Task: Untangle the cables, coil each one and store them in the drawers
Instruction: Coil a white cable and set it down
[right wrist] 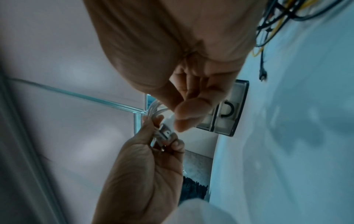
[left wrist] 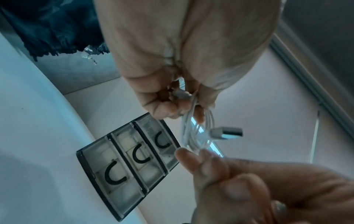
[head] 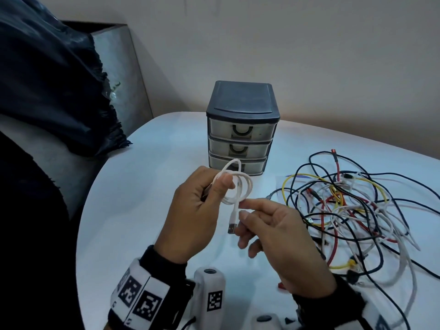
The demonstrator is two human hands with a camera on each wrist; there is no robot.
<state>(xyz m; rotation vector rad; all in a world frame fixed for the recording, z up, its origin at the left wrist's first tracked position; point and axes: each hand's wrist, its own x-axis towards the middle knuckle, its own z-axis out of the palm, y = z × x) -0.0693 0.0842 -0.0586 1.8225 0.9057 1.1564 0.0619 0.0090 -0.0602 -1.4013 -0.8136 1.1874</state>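
Hands (head: 238, 210) pinch smooth looped white cable (head: 235, 186)

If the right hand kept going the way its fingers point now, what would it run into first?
Probably the white cable coil: the right hand points up-left at it, fingertips already at its hanging tail. Behind that sits the left hand gripping the coil; depth is unclear.

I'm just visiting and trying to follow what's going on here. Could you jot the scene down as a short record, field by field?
left hand: grips a coiled white cable
right hand: pinches the cable's loose end near the USB plug
drawer unit: three drawers, all closed, standing on the white table
tangled cables: a heap of black, white, red and yellow ones on the table, to the right
task progress: one cable coiled, not yet stored
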